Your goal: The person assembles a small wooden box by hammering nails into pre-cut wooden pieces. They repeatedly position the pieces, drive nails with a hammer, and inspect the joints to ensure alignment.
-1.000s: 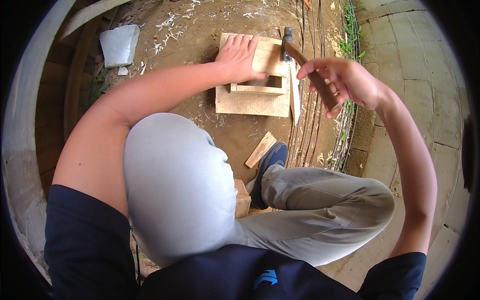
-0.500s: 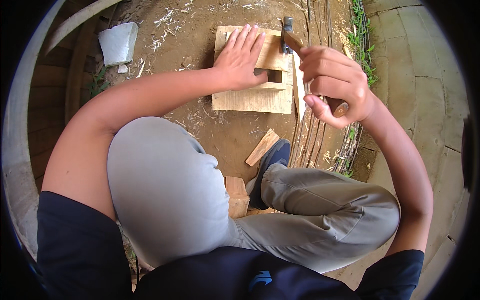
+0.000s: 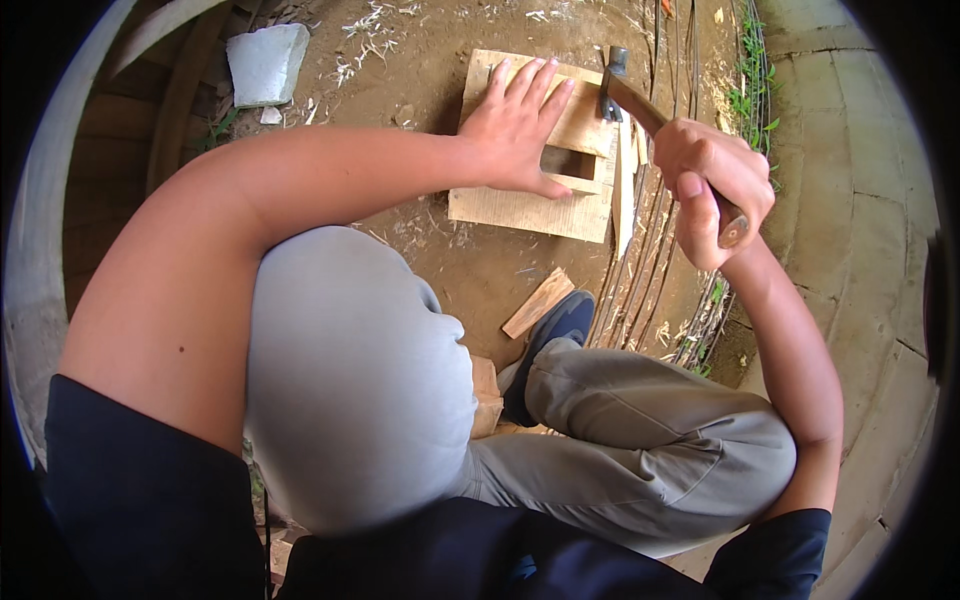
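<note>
A pale wooden box (image 3: 588, 125) rests on a square plank base (image 3: 530, 213) on the ground, with a dark rectangular gap in its top. Across the box's upper left lies my left hand (image 3: 518, 130), palm down and fingers spread, the thumb by the gap's near edge. My right hand (image 3: 708, 180) is wrapped around the wooden handle of a hammer (image 3: 640, 104), near its butt end. The dark metal head is at the box's far right edge; whether it touches the wood I cannot tell.
A thin wood strip (image 3: 625, 190) and long metal rods (image 3: 640, 270) run along the box's right side. Nearer lie a wood offcut (image 3: 538, 303) by my shoe (image 3: 572, 318) and a wooden block (image 3: 487, 392). A pale stone slab (image 3: 268, 65) is far left; concrete paving (image 3: 850, 180) borders the right.
The whole view has shifted and turned slightly, moving the box rightward in it. My right fist has turned a little on the hammer handle. My left hand keeps its place on the box.
</note>
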Demonstrator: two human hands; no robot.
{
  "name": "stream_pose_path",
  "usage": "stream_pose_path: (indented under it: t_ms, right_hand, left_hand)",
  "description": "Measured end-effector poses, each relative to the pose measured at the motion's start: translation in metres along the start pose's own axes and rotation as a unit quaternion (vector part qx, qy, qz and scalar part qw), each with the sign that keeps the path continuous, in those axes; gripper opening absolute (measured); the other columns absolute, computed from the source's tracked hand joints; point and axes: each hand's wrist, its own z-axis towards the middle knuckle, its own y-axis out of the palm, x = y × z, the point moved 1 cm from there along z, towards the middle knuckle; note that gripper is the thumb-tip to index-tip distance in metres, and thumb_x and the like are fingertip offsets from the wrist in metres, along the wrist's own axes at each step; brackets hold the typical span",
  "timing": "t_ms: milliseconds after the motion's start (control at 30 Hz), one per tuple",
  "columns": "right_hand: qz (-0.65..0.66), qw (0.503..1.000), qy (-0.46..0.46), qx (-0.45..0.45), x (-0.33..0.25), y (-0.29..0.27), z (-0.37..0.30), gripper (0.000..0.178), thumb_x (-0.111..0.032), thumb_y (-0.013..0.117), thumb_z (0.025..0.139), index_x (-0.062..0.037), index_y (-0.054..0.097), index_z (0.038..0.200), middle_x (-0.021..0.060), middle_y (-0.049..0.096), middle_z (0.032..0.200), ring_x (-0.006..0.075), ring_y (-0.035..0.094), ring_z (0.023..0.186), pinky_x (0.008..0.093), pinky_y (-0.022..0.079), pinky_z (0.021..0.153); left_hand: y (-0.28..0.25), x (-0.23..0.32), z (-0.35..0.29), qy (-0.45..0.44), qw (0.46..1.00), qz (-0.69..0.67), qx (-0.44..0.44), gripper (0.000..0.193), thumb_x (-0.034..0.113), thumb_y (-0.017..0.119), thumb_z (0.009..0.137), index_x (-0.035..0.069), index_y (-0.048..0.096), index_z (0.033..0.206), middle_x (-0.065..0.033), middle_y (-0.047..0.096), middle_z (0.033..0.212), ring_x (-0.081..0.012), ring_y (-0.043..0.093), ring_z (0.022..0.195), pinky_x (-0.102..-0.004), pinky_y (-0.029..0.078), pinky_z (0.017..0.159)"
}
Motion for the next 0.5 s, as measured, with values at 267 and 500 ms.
stream_pose_path:
  t_ms: [267, 500]
  right_hand:
    - [-0.029, 0.998, 0.015, 0.056, 0.005, 0.002, 0.0, 0.005, -0.003, 0.055, 0.073, -0.0016, 0.055, 0.069, 0.0087, 0.047, 0.058, 0.026, 0.049, 0.044, 0.0356, 0.04, 0.045]
    - [-0.037, 0.995, 0.053, 0.071, 0.002, 0.0, 0.007, 0.007, -0.002, 0.055, 0.075, -0.0025, 0.055, 0.068, 0.008, 0.047, 0.058, 0.0249, 0.05, 0.044, 0.0336, 0.041, 0.046]
  left_hand:
    - [0.006, 0.0, 0.002, 0.01, 1.0, -0.019, 0.017, 0.136, 0.086, 0.062, 0.076, -0.003, 0.011, 0.164, -0.0325, 0.012, 0.168, -0.0452, 0.01, 0.158, -0.0636, 0.004, 0.126]
    - [0.005, -0.002, 0.002, 0.016, 0.999, -0.025, 0.022, 0.136, 0.084, 0.065, 0.075, -0.002, 0.011, 0.165, -0.0333, 0.012, 0.167, -0.0477, 0.011, 0.156, -0.065, 0.006, 0.125]
